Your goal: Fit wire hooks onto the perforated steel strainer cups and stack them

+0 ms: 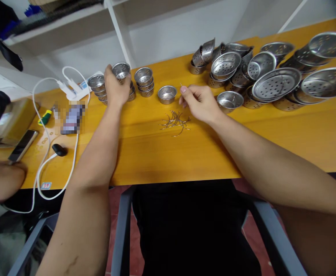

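Note:
My left hand point(114, 89) grips a small perforated steel cup point(121, 70) on top of a stack at the back of the yellow table point(185, 153). More stacked cups stand on either side, one stack point(96, 85) to the left and one stack point(144, 80) to the right. My right hand point(198, 101) pinches a thin wire hook point(182, 86) between thumb and forefinger, just right of a single cup point(167, 94). A loose pile of wire hooks point(176, 120) lies on the table below that hand. Another single cup point(229, 100) sits right of my right hand.
A big heap of perforated steel cups and lids point(271, 74) fills the table's right back. At the left lie a white power strip with cables point(73, 90), a screwdriver point(45, 117), a phone point(22, 145) and a blurred object. Another person's arm point(1, 178) rests at the left edge.

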`<state>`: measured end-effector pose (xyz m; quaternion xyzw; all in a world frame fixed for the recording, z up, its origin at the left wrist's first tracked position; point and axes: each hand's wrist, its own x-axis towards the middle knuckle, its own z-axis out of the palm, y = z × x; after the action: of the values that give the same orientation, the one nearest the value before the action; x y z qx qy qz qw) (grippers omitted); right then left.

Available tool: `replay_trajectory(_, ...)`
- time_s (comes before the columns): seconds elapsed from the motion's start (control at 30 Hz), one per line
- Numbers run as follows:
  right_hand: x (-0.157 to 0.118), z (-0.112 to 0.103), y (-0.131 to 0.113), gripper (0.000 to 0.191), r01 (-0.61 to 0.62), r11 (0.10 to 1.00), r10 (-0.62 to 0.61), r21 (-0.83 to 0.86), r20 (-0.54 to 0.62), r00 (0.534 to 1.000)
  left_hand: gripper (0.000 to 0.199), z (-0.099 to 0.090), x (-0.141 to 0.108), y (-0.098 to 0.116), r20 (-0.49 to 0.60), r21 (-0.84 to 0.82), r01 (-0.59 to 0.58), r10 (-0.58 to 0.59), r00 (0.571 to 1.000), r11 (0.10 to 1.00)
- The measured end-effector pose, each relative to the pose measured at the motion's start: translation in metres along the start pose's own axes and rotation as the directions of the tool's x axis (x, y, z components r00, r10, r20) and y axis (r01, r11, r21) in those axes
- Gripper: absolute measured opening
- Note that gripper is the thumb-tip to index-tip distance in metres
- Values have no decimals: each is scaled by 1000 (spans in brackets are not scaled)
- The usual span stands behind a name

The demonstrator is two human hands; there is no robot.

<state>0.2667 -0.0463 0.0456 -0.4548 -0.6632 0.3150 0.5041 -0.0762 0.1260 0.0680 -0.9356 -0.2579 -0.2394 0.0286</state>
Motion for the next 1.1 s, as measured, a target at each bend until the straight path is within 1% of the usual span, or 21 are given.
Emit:
replay_trajectory(0.07, 0, 0, 0, 99, 6, 1000, -6, -13, 0, 1000, 114, 1, 3, 5, -49, -95, 156, -161, 986, 983)
replay_trajectory(0.1, 0, 0, 0, 98, 5, 1000, -5, -12, 4, 1000, 113, 3, 2, 1, -55, -132, 207, -215, 975, 970)
replay_trajectory(0.17, 0, 0, 0, 97, 0, 1000, 1, -4, 14, 1000, 107, 8, -4, -17, -64, -174, 248, -262, 963, 953)
replay_trajectory(0.2, -1, 0, 1, 95, -4, 1000, 4, 6, 17, 1000, 104, 11, -8, -29, -97, -195, 273, -295, 950, 942)
replay_trajectory(0.23, -1, 0, 1, 93, -10, 1000, 9, 20, 20, 1000, 102, 15, -12, -40, -151, -220, 319, -355, 923, 922)
replay_trajectory(0.27, -1, 0, 1, 90, -15, 999, 14, 39, 23, 1000, 106, 17, -15, -48, -218, -249, 374, -428, 877, 893)
replay_trajectory(0.3, -1, 1, 1, 87, -20, 998, 18, 60, 26, 999, 111, 20, -17, -53, -249, -267, 417, -481, 841, 869)
replay_trajectory(0.33, -1, 1, 0, 86, -22, 997, 20, 80, 29, 999, 113, 21, -18, -53, -235, -258, 436, -493, 837, 862)
replay_trajectory(0.37, -2, 1, -1, 85, -23, 995, 20, 92, 33, 999, 114, 21, -17, -49, -184, -227, 426, -468, 864, 876)
replay_trajectory(0.43, -2, 1, -3, 89, -21, 996, 18, 81, 36, 999, 124, 18, -12, -29, -4, -142, 322, -326, 945, 936)
replay_trajectory(0.47, -2, 1, -4, 92, -16, 998, 14, 62, 34, 999, 131, 14, -8, -15, 42, -134, 270, -267, 963, 953)
replay_trajectory(0.5, -3, 1, -4, 95, -12, 999, 11, 42, 30, 999, 134, 10, -4, -1, 40, -149, 257, -254, 966, 955)
replay_trajectory(0.57, -3, 2, -6, 95, -5, 1000, 4, 31, 29, 1000, 134, 0, 4, 25, 10, -131, 285, -286, 958, 949)
replay_trajectory(0.63, -4, 2, -5, 90, -6, 998, 4, 61, 38, 999, 126, -7, 8, 41, 48, -50, 282, -280, 959, 958)
replay_trajectory(0.7, -4, 3, -4, 85, -22, 997, 18, 79, 45, 999, 122, -8, 9, 44, 66, -14, 267, -266, 962, 963)
replay_trajectory(0.73, -4, 3, -3, 84, -32, 997, 29, 76, 46, 999, 121, -6, 7, 41, 46, -33, 271, -269, 962, 962)
replay_trajectory(0.83, -4, 5, -1, 82, -40, 998, 38, 43, 44, 998, 126, 8, -1, 19, -60, -152, 326, -338, 939, 933)
replay_trajectory(0.87, -4, 5, -1, 82, -31, 999, 29, 26, 43, 999, 129, 13, -3, 12, -73, -165, 352, -367, 927, 921)
replay_trajectory(0.97, -5, 2, -3, 83, 27, 996, -23, -79, 61, 998, 132, 25, -7, -1, -21, -102, 437, -441, 897, 893)
replay_trajectory(1.03, -6, -2, -6, 82, 56, 983, -36, -175, 119, 992, 129, 26, -7, 3, 40, -30, 456, -454, 890, 890)
replay_trajectory(1.1, -6, -7, -8, 75, 74, 966, -17, -247, 224, 974, 117, 22, -5, 16, 81, 36, 401, -402, 912, 916)
